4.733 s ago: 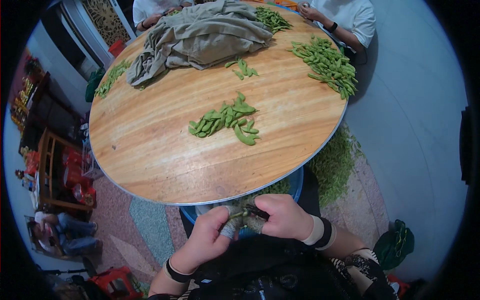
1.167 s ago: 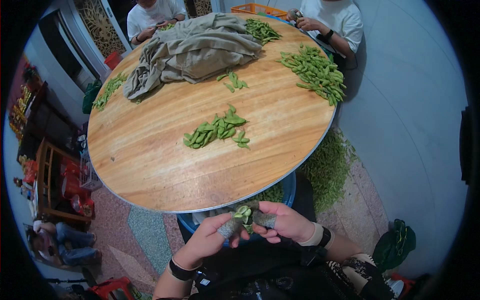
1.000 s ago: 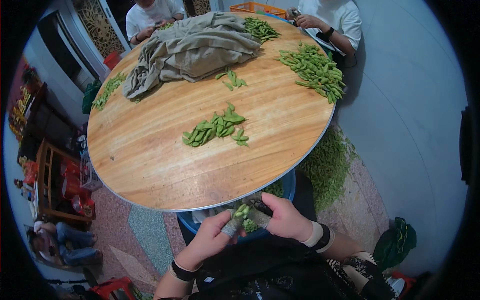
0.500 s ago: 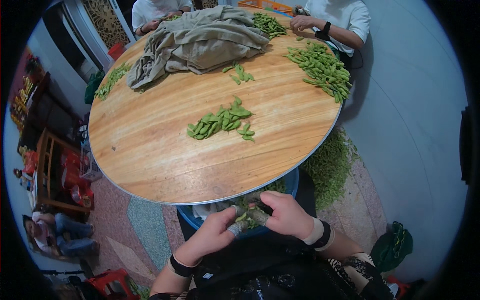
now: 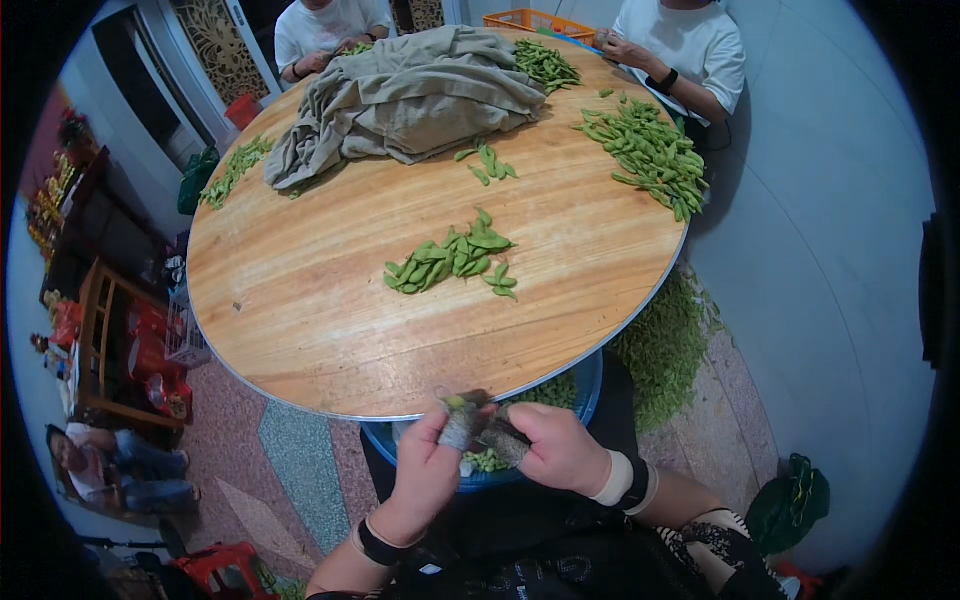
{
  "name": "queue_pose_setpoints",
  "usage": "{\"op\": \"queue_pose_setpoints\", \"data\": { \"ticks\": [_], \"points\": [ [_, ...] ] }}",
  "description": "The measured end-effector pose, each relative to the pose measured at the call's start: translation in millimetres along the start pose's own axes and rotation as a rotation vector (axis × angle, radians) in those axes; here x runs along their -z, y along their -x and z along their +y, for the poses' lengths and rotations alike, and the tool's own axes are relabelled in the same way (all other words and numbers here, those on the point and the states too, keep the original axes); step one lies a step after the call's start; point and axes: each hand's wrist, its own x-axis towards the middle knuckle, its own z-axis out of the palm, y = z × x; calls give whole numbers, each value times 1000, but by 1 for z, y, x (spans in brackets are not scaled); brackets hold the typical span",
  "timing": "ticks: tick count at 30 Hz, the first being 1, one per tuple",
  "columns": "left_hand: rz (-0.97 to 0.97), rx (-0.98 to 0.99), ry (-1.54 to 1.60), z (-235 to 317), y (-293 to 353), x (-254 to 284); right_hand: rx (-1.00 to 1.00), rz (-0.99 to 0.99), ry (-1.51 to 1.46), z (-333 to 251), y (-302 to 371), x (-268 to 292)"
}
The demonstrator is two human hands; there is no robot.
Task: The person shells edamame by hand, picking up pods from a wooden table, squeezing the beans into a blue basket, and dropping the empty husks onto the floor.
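Observation:
My left hand (image 5: 432,462) and my right hand (image 5: 565,450) are close together just off the near edge of the round wooden table (image 5: 330,345). Grey wraps cover the fingers of both. The left fingers are curled, with a small yellow-green bit showing at their tips, too blurred to name. My right hand is closed, thumb against wrapped fingers; whatever lies inside is hidden. Below them stands a blue basin (image 5: 592,385) holding shelled green beans (image 5: 487,460), partly covered by the tabletop and my hands. Ahead lies a small pile of green soybean pods (image 5: 450,257).
A grey-green cloth (image 5: 400,105) is heaped on the table's far side. More pods (image 5: 650,155) lie at the right edge. Two people in white shirts sit across, one (image 5: 330,35) left, one (image 5: 690,50) right. A heap of green husks (image 5: 660,350) is on the floor.
My hands have come slightly apart, the left one rising toward the table edge. Beans in the basin beneath now show between them. The whole view has shifted a little.

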Motion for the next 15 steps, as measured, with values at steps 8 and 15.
{"op": "queue_pose_setpoints", "data": {
  "ticks": [8,15],
  "points": [
    [-34,-29,-336,-6,2,16,-75,-115,-215,0,2,10],
    [-200,-152,-388,-3,1,12,-272,-232,-404,-14,-1,20]
  ]
}}
